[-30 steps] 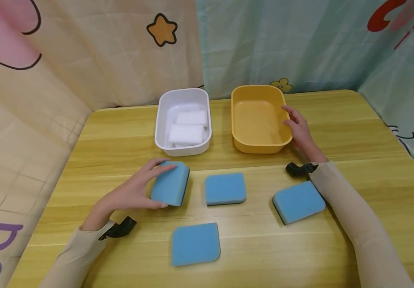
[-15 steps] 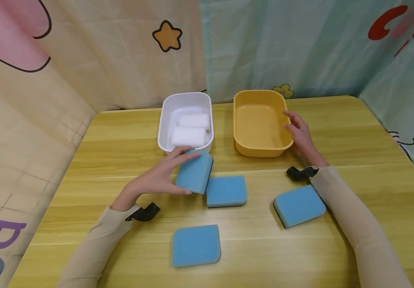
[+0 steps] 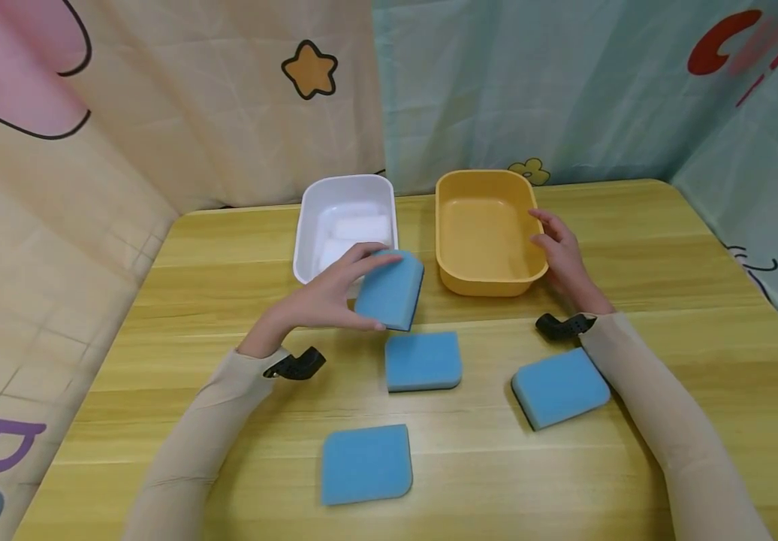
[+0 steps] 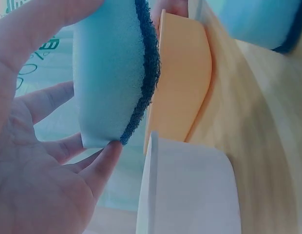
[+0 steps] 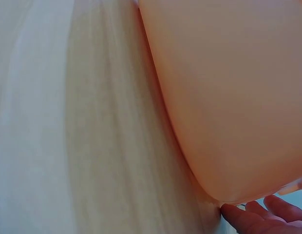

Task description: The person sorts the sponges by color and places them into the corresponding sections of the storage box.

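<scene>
My left hand (image 3: 324,297) pinches a blue sponge (image 3: 389,291) between thumb and fingers. It holds the sponge tilted above the table, overlapping the near right corner of the white bin (image 3: 300,255) in the head view. A dark blue scouring layer (image 4: 150,63) backs the sponge. At the right side of the yellow bin (image 3: 490,288), my right hand (image 3: 563,255) grips the rim with its fingertips. The yellow bin has nothing in it. White sponge blocks (image 3: 362,227) lie inside the white bin, partly hidden by the left hand.
More blue sponges lie flat on the wooden table: one in the middle (image 3: 423,361), one nearer the front (image 3: 366,464), and one beside the right sleeve (image 3: 560,387). Printed curtains (image 3: 227,98) hang behind the table and at its sides.
My left hand has lifted the blue sponge and carried it right and away from me, from left of the middle sponge to the gap before the bins. The right hand stays at the yellow bin.
</scene>
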Available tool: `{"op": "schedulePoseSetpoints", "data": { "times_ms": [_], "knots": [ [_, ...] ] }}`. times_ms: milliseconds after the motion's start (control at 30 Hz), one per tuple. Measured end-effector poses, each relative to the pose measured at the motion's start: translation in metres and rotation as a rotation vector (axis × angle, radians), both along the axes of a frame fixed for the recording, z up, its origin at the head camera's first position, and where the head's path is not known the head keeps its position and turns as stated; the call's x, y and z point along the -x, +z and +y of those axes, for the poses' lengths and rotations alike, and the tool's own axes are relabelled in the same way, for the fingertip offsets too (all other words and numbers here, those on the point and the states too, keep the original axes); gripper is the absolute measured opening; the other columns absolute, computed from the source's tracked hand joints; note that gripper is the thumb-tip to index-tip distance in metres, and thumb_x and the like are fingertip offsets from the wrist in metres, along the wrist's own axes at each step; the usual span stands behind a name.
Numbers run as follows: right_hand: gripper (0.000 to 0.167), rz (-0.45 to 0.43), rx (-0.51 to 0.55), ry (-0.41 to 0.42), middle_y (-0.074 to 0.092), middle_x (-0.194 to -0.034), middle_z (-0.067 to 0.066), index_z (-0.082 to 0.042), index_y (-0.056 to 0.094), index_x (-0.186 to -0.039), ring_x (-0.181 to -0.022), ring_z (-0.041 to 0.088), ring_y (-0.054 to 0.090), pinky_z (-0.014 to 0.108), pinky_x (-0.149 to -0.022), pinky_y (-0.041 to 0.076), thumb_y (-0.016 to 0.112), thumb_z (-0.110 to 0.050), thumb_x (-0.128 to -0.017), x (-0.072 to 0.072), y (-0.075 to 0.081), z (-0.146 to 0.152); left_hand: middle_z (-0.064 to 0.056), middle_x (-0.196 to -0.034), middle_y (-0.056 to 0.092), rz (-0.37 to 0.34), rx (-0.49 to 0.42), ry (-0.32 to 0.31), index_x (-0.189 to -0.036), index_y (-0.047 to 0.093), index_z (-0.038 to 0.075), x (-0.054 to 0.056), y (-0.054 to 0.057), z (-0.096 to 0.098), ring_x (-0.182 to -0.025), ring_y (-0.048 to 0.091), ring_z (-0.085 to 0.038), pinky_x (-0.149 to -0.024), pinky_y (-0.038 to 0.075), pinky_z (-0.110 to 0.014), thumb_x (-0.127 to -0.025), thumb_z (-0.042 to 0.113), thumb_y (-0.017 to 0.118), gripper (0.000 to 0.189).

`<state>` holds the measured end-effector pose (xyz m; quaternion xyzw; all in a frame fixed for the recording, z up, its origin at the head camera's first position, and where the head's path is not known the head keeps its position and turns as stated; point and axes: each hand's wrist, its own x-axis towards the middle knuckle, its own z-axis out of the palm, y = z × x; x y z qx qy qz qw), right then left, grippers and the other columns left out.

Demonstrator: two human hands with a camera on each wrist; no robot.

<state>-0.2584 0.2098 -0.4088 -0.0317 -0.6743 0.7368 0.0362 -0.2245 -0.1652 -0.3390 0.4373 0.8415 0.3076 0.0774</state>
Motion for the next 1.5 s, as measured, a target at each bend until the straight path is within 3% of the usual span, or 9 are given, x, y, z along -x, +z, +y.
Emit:
{"op": "schedulePoseSetpoints", "data": {
  "times_ms": [233,500,933,1167,1500],
  "knots": [
    [0.044,0.004,0.036,0.004,0.032,-0.143,0.013,-0.010,0.043,-0.138,-0.117,0.019,0.040,0.010,-0.076,0.051,0.039,-0.001,-0.095,0.001,0.000,-0.003,-0.007,-0.147,0.029,-0.017,0.016,0.029,-0.144,0.035,0.023,0.016,0.003,0.015,-0.134,0.030,-0.021,-0.105,0.038,-0.041,-0.070,0.036,0.081,0.088],
    [0.045,-0.005,0.011,0.014,0.025,-0.151,0.014,-0.011,0.040,-0.140,-0.125,0.023,0.036,0.009,-0.077,0.049,0.038,-0.002,-0.095,0.004,0.001,-0.006,-0.008,-0.145,0.030,-0.013,0.000,0.047,-0.144,0.035,0.023,0.032,0.007,0.040,-0.133,0.030,-0.021,-0.105,0.038,-0.039,-0.070,0.036,0.081,0.088],
    [0.047,-0.033,0.000,0.022,0.025,-0.153,0.008,-0.013,0.041,-0.140,-0.133,0.024,0.031,0.011,-0.082,0.050,0.039,-0.001,-0.095,0.001,-0.004,-0.005,-0.014,-0.148,0.023,-0.062,0.086,0.055,-0.147,0.032,0.020,0.067,0.010,0.088,-0.130,0.031,-0.027,-0.102,0.042,-0.039,-0.073,0.036,0.078,0.088],
    [0.047,-0.017,0.018,0.015,0.025,-0.152,0.009,-0.012,0.041,-0.140,-0.130,0.026,0.031,0.010,-0.079,0.050,0.039,0.000,-0.095,-0.001,-0.002,0.003,-0.014,-0.148,0.022,-0.128,0.073,0.108,-0.147,0.032,0.019,0.088,0.006,0.107,-0.129,0.033,-0.027,-0.103,0.041,-0.038,-0.074,0.035,0.077,0.087],
    [0.047,-0.018,0.001,-0.005,0.025,-0.152,0.013,-0.014,0.041,-0.141,-0.125,0.022,0.036,0.010,-0.078,0.050,0.040,-0.002,-0.095,-0.005,0.000,0.008,-0.014,-0.146,0.026,-0.115,0.111,0.131,-0.147,0.030,0.020,0.104,0.004,0.140,-0.128,0.035,-0.026,-0.103,0.040,-0.037,-0.075,0.038,0.075,0.087]
  ]
}}
